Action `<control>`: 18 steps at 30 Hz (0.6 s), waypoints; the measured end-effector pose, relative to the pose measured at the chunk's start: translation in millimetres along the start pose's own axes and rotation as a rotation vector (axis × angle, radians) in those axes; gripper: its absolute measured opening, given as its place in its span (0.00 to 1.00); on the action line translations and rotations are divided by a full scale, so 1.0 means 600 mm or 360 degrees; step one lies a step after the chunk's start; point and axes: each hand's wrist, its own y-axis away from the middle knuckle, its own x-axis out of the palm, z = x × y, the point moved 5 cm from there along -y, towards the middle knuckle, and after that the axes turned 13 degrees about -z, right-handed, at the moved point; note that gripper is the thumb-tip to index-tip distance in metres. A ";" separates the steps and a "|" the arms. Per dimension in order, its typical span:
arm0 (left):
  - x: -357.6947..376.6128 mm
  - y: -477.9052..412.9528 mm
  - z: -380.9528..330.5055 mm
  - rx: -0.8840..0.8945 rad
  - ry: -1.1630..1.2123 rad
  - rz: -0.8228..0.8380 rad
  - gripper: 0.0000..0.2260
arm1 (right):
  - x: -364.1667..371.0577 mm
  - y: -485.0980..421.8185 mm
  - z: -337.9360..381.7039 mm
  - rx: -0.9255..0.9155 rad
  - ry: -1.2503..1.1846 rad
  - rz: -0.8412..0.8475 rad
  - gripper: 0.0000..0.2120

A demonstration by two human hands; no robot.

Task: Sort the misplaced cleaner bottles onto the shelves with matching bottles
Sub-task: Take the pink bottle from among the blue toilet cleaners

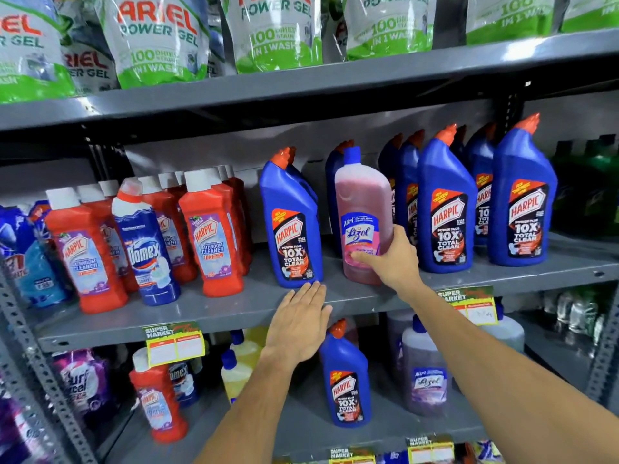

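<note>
A pink Lizol bottle [361, 209] with a blue cap stands on the middle shelf [234, 309] among blue Harpic bottles [447, 209]. My right hand [392, 259] is wrapped around its lower right side. My left hand [301, 326] lies flat and empty over the shelf's front edge, just below another blue Harpic bottle [291, 222]. A blue Domex bottle [147, 246] stands among red Harpic bathroom cleaner bottles [214, 236] at the left. On the lower shelf, a blue Harpic bottle [346, 380] stands beside a purple Lizol bottle [425, 373], and a red Harpic bottle [157, 396] stands at the left.
Ariel Power Gel pouches [160, 38] fill the top shelf. Yellow bottles [236, 370] stand at the back of the lower shelf. Green bottles [586, 195] sit at the far right, Surf Excel packs [83, 380] at the lower left. Price tags [174, 343] hang on shelf edges.
</note>
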 end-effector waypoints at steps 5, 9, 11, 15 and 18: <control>0.002 0.000 0.000 -0.0008 -0.0002 -0.0030 0.24 | -0.021 0.024 0.007 -0.0072 0.0013 -0.0219 0.42; 0.001 0.000 -0.003 0.0008 -0.0033 -0.0044 0.24 | -0.047 0.055 0.017 -0.0194 -0.0098 -0.0325 0.41; -0.002 0.000 -0.005 0.0002 -0.0034 -0.0046 0.24 | -0.060 0.075 0.021 -0.0241 -0.0140 -0.0352 0.40; -0.007 0.006 -0.012 -0.0007 -0.0056 -0.0067 0.25 | -0.090 0.116 0.015 -0.0267 -0.0181 -0.0412 0.41; -0.009 0.026 -0.020 0.0038 -0.0125 -0.0169 0.27 | -0.113 0.143 0.002 -0.0252 -0.0225 -0.0429 0.40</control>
